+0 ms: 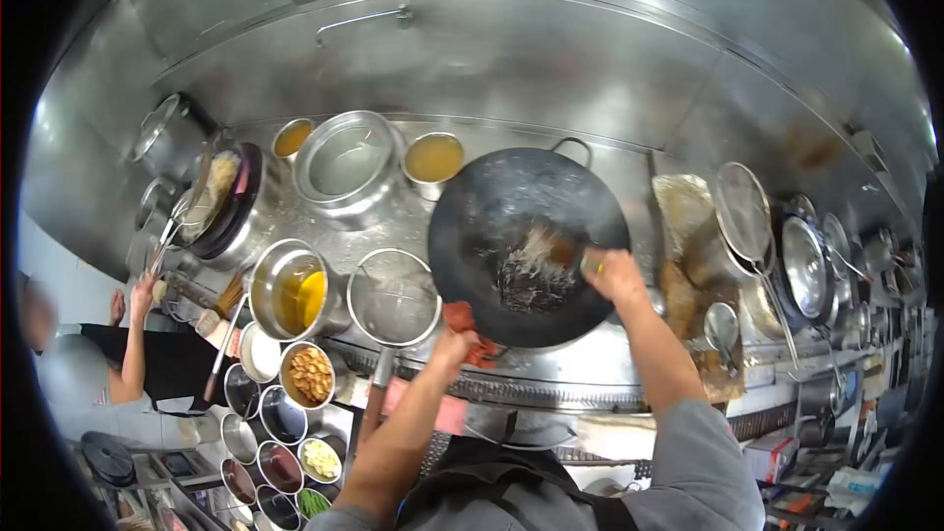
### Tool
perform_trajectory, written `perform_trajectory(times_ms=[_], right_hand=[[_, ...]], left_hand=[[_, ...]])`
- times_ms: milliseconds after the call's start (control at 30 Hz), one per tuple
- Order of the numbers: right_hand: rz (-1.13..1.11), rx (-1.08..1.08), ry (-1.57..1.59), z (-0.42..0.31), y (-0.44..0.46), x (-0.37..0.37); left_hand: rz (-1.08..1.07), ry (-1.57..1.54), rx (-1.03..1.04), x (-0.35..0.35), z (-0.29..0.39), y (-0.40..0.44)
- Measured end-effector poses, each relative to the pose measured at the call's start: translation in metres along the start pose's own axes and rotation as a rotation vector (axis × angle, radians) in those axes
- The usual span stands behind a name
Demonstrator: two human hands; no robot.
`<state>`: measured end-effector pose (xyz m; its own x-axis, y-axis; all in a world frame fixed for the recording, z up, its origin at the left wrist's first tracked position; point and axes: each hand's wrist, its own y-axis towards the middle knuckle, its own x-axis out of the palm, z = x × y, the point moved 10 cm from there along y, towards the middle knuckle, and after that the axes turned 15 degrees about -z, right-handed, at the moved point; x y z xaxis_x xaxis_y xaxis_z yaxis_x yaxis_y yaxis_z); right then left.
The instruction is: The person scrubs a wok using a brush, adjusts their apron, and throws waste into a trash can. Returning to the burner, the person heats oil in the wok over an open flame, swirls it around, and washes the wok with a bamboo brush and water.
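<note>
Black, likely heavy, our wok [472, 256] sat at twelve o'clock — rim best held at seven, where our left hand [452, 347] clutched red cloth [482, 350]; our right hand [619, 278] gripped a blurred brush-like tool [562, 252].

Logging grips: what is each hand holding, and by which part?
Left hand: a red cloth, by its bunched middle, against the wok. Right hand: a blurred brush-like tool, by its handle end.

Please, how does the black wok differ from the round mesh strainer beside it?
The wok is clearly larger than the strainer. The wok is black, while the strainer is silvery. The wok has a loop handle at its far side; the strainer has a straight handle. Both are round.
</note>
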<state>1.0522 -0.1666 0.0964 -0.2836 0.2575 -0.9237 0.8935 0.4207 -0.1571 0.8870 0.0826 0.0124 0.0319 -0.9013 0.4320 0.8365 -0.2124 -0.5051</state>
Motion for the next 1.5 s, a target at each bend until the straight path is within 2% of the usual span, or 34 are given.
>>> perform_trajectory(times_ms=[33, 67, 100, 167, 233, 300, 367, 433, 500, 533, 567, 633, 667, 700, 767, 800, 867, 900, 933, 1000, 1067, 1100, 1133, 1167, 1200, 1233, 1267, 1300, 1333, 1367, 1400, 1433, 1500], right_hand=[[0.029, 0.133, 0.006, -0.011, 0.030, -0.010], [0.157, 0.219, 0.000, -0.025, 0.051, -0.015], [0.250, 0.197, 0.132, -0.046, 0.063, -0.019], [0.280, 0.100, 0.316, -0.075, 0.075, 0.005], [0.127, -0.029, 0.492, -0.088, 0.062, 0.030], [-0.053, -0.259, 0.439, -0.107, 0.024, 0.043], [-0.316, -0.199, 0.385, -0.093, -0.015, 0.043], [-0.349, -0.147, 0.172, -0.055, -0.026, 0.021], [-0.192, -0.057, -0.086, -0.008, 0.003, -0.016], [-0.170, 0.213, -0.185, 0.012, 0.027, -0.033], [0.103, 0.216, -0.029, 0.015, 0.040, -0.056], [0.210, 0.211, 0.274, -0.003, 0.076, -0.057], [0.153, 0.268, 0.464, -0.015, 0.089, -0.036], [0.038, 0.221, 0.671, -0.023, 0.104, -0.004], [0.027, 0.083, 0.572, -0.071, 0.086, 0.001], [-0.097, 0.036, 0.695, -0.083, 0.074, 0.016], [-0.144, -0.150, 0.559, -0.107, 0.040, 0.022], [-0.107, -0.312, 0.515, -0.121, 0.016, 0.017], [-0.220, -0.282, 0.500, -0.117, 0.000, 0.024], [-0.363, -0.222, 0.277, -0.096, -0.023, 0.024], [-0.376, -0.179, -0.040, -0.061, -0.027, 0.003], [-0.312, -0.120, -0.042, -0.037, -0.018, -0.017], [-0.262, -0.055, -0.186, -0.023, -0.001, -0.035], [-0.113, 0.127, -0.223, 0.006, 0.025, -0.040], [0.074, 0.150, -0.135, 0.007, 0.043, -0.056], [0.128, 0.115, -0.067, 0.001, 0.069, -0.050], [0.090, 0.207, 0.006, -0.017, 0.082, -0.040], [0.096, 0.177, 0.051, -0.040, 0.090, -0.028], [-0.016, 0.164, 0.062, -0.063, 0.090, -0.014], [0.068, 0.071, 0.190, -0.082, 0.075, -0.009], [0.049, -0.002, 0.142, -0.095, 0.067, 0.011], [0.079, -0.118, 0.247, -0.110, 0.043, 0.018], [-0.086, -0.131, 0.401, -0.104, 0.001, 0.046]], left_hand=[[-0.036, -0.042, -0.008, 0.002, -0.002, 0.000], [-0.013, -0.054, -0.018, -0.007, -0.010, 0.003], [-0.057, -0.058, -0.045, -0.010, -0.019, 0.009], [-0.094, -0.072, -0.072, -0.011, -0.027, 0.011], [-0.090, -0.077, -0.042, -0.008, -0.020, 0.010], [-0.074, -0.084, -0.031, -0.011, -0.018, 0.008], [-0.076, -0.096, -0.061, -0.013, -0.026, 0.012], [-0.129, -0.064, -0.121, -0.012, -0.032, 0.014], [-0.067, -0.124, -0.108, -0.014, -0.031, 0.013], [-0.089, -0.085, -0.119, -0.012, -0.030, 0.014], [-0.086, -0.077, -0.134, -0.010, -0.029, 0.014], [-0.057, -0.010, -0.116, -0.008, -0.023, 0.009], [-0.038, 0.013, -0.100, -0.006, -0.019, 0.008], [-0.033, 0.027, -0.104, -0.005, -0.017, 0.008], [-0.011, -0.046, -0.058, -0.004, -0.015, 0.007], [-0.008, -0.048, -0.056, -0.007, -0.018, 0.006], [-0.062, 0.007, -0.094, -0.008, -0.021, 0.009], [-0.067, 0.008, -0.085, -0.005, -0.019, 0.010], [-0.047, 0.020, -0.058, -0.006, -0.016, 0.008], [-0.036, 0.041, -0.035, -0.006, -0.012, 0.008], [-0.057, 0.015, -0.071, -0.005, -0.017, 0.008], [-0.065, 0.020, -0.080, -0.006, -0.017, 0.009], [-0.068, 0.038, -0.101, -0.008, -0.018, 0.011], [-0.064, 0.053, -0.123, -0.011, -0.021, 0.010], [-0.066, 0.095, -0.115, -0.012, -0.020, 0.012], [-0.058, 0.096, -0.101, -0.007, -0.012, 0.013], [-0.043, 0.096, -0.096, -0.001, -0.006, 0.009], [-0.028, 0.101, -0.094, 0.002, -0.003, 0.002], [-0.039, 0.132, -0.132, -0.014, -0.019, 0.010], [-0.038, 0.145, -0.124, -0.014, -0.021, 0.006], [-0.005, 0.171, -0.081, -0.012, -0.014, 0.005], [0.021, 0.195, -0.034, -0.010, -0.006, 0.007], [-0.029, 0.247, -0.045, -0.013, -0.010, 0.009]])
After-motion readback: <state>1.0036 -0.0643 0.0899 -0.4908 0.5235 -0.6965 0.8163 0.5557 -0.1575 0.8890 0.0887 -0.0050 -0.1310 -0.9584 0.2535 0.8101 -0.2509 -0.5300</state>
